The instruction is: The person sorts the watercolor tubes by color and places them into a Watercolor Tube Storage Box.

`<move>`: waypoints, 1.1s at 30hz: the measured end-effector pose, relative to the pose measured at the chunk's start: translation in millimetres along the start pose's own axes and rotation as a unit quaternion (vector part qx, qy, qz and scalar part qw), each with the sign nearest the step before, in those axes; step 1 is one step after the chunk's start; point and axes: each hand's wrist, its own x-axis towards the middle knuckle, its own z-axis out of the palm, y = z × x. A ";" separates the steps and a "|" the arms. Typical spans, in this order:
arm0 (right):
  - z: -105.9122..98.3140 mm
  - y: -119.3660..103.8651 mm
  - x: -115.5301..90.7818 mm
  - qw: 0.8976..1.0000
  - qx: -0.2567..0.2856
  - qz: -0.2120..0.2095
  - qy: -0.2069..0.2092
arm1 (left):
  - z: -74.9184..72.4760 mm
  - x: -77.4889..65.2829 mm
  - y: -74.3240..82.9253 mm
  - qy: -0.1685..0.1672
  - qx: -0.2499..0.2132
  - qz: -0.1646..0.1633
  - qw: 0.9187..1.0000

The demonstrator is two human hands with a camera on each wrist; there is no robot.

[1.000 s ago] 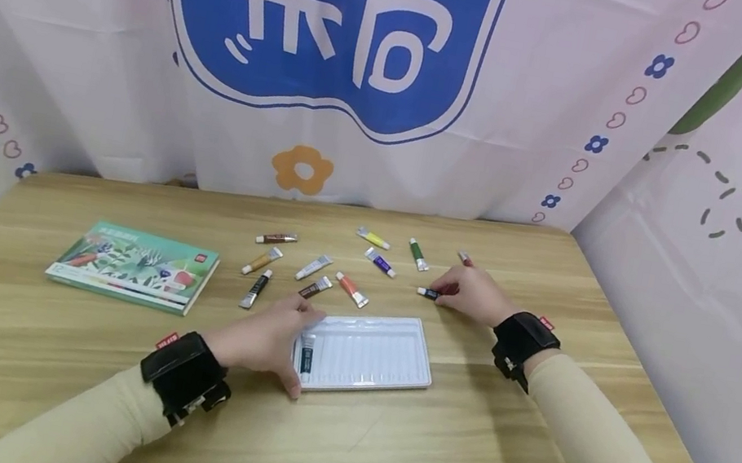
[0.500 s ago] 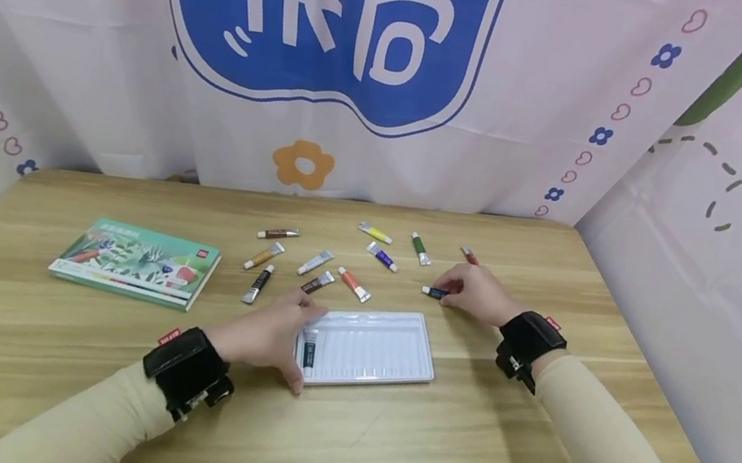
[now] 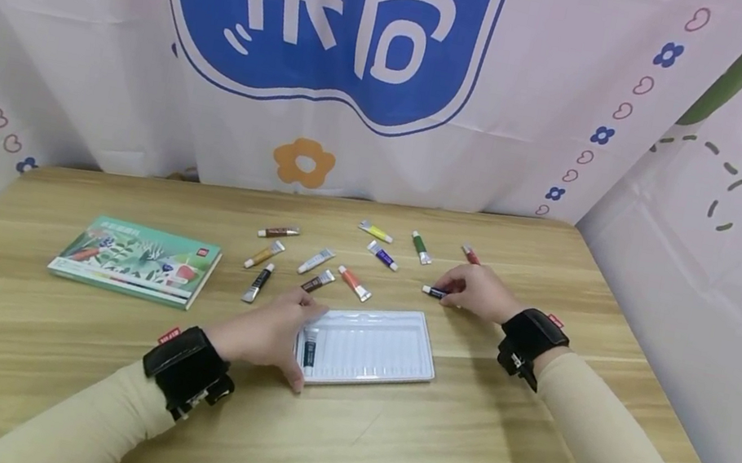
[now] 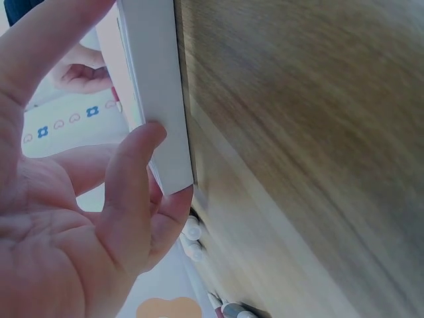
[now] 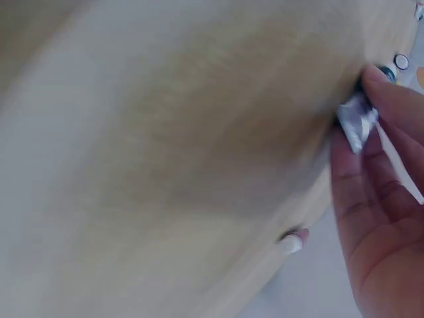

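Note:
A white plastic tray (image 3: 387, 350) with ridged slots lies in the middle of the table. My left hand (image 3: 273, 333) grips its left end, thumb on the near side and fingers at the far corner. In the leftmost part of the tray sits a dark green paint tube (image 3: 309, 353). Beyond the tray's right end, my right hand (image 3: 482, 293) pinches a dark paint tube (image 3: 433, 292) near the tabletop. In the right wrist view, the tube's crumpled silver end (image 5: 358, 120) shows between thumb and fingers. A red paint tube (image 3: 470, 255) lies just behind that hand.
Several paint tubes lie scattered behind the tray, among them an orange tube (image 3: 354, 283), a purple tube (image 3: 382, 256), a green tube (image 3: 421, 248) and a black tube (image 3: 258, 283). A teal illustrated box (image 3: 135, 260) lies at the left. A printed curtain (image 3: 239, 134) hangs behind the table.
My right hand has shifted very slightly right with the dark tube pinched in it. The left hand stays on the tray; the head view has tilted slightly.

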 end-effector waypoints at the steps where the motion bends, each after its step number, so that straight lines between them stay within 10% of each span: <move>1: -1.4 -0.9 1.1 1.000 -0.004 -0.001 -0.007 | 0.0 -0.1 0.1 0.001 -0.001 0.000 1.000; 17: -26.9 -22.6 49.0 0.990 -0.041 0.025 -0.129 | 1.2 -0.7 -1.2 0.003 -0.003 -0.003 1.000; 33: -13.4 -32.6 90.5 0.993 -0.018 0.109 0.027 | 3.9 -3.4 -3.2 0.016 -0.013 0.010 1.000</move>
